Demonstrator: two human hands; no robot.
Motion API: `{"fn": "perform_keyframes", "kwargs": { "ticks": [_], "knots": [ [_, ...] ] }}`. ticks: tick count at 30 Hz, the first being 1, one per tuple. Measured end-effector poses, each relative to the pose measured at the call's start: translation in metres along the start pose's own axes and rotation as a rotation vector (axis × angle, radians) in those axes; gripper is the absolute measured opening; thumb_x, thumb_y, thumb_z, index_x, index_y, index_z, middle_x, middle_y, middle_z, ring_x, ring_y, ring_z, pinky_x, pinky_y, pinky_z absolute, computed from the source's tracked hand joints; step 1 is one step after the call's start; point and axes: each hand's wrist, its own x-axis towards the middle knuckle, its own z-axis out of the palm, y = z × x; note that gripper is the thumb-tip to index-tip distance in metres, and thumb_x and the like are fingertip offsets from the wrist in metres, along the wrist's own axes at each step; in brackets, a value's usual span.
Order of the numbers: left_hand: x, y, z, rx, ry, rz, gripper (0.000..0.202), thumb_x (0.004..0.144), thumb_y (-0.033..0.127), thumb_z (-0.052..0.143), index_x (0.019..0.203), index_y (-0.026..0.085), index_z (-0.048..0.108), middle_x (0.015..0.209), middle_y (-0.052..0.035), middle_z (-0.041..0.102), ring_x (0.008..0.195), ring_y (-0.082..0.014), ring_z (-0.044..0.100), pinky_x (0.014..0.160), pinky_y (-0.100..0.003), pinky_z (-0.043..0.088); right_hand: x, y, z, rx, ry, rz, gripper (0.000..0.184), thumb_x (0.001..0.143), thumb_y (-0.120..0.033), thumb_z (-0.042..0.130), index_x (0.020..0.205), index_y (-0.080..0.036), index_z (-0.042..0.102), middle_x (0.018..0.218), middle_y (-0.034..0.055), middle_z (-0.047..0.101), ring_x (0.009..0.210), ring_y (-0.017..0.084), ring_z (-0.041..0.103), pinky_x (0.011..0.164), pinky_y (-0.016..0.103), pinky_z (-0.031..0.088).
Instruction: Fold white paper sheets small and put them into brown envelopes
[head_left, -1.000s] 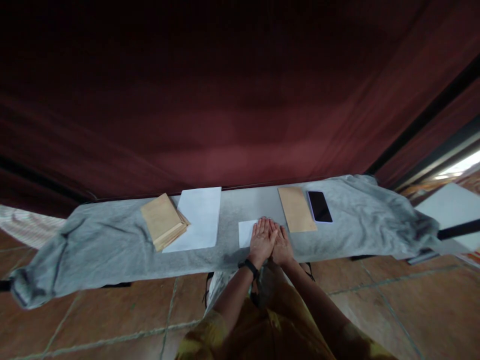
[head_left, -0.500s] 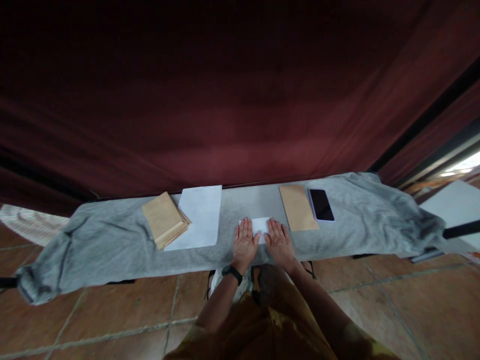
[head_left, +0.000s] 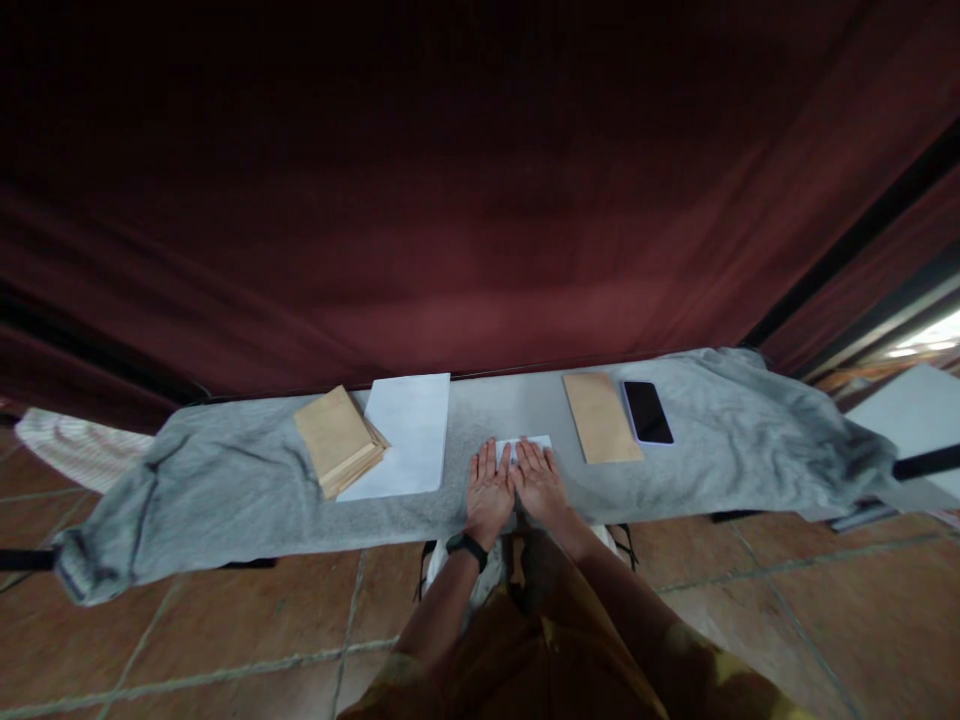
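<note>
A small folded piece of white paper (head_left: 534,441) lies on the grey cloth, mostly covered by my hands. Flat on its left part rests my left hand (head_left: 491,492), fingers stretched out, a dark band on the wrist. Close beside it my right hand (head_left: 540,488) presses flat on the paper, fingers extended and pointing away from me. The thumbs are near each other between the hands. Only the paper's far edge and right corner show past the fingers.
A stack of white sheets (head_left: 411,435) lies to the left, partly under a pile of brown envelopes (head_left: 336,435). On the right are a single brown envelope (head_left: 602,418) and a phone (head_left: 648,412). Grey cloth (head_left: 225,490) covers the narrow bench; a dark red curtain (head_left: 480,250) hangs behind.
My right hand has slid left across the paper, up against my left hand. The left hand stays about in place on the paper. The whole view has shifted slightly.
</note>
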Motion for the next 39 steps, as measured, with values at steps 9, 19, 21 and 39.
{"fn": "perform_keyframes", "kwargs": {
  "ticks": [9, 19, 21, 39],
  "knots": [
    [-0.001, 0.001, 0.004, -0.026, 0.051, -0.013, 0.056, 0.104, 0.034, 0.038, 0.158, 0.021, 0.036, 0.167, -0.0125, 0.031, 0.155, -0.0279, 0.026, 0.125, -0.052, 0.028, -0.015, 0.025, -0.008, -0.097, 0.051, -0.029, 0.055, 0.105, -0.035, 0.042, 0.155, -0.012, 0.041, 0.158, 0.0161, 0.046, 0.146, 0.026, 0.042, 0.120, 0.047, 0.031],
    [-0.001, 0.002, 0.002, -0.033, 0.052, -0.048, 0.060, 0.104, 0.037, 0.033, 0.157, 0.009, 0.034, 0.163, -0.0172, 0.037, 0.154, -0.0277, 0.029, 0.125, -0.052, 0.029, -0.033, 0.041, -0.015, -0.118, 0.092, 0.026, 0.056, 0.107, -0.034, 0.036, 0.157, -0.010, 0.037, 0.157, 0.0152, 0.047, 0.145, 0.027, 0.043, 0.121, 0.048, 0.026],
    [-0.001, 0.004, 0.000, -0.029, 0.055, -0.067, 0.060, 0.105, 0.037, 0.033, 0.156, 0.007, 0.035, 0.162, -0.0181, 0.038, 0.153, -0.0282, 0.030, 0.125, -0.052, 0.027, -0.035, 0.042, -0.016, -0.121, 0.091, 0.036, 0.055, 0.107, -0.035, 0.036, 0.156, -0.010, 0.039, 0.157, 0.0147, 0.048, 0.144, 0.028, 0.044, 0.121, 0.047, 0.025],
    [0.012, 0.054, 0.004, -0.142, 0.000, 0.100, 0.063, 0.106, 0.046, 0.030, 0.156, 0.009, 0.036, 0.163, -0.0153, 0.038, 0.154, -0.0249, 0.029, 0.125, -0.048, 0.029, -0.038, 0.043, -0.022, -0.153, 0.023, 0.031, 0.055, 0.102, -0.022, 0.034, 0.155, -0.011, 0.042, 0.159, 0.0128, 0.046, 0.147, 0.027, 0.039, 0.123, 0.046, 0.021]
  ]
}}
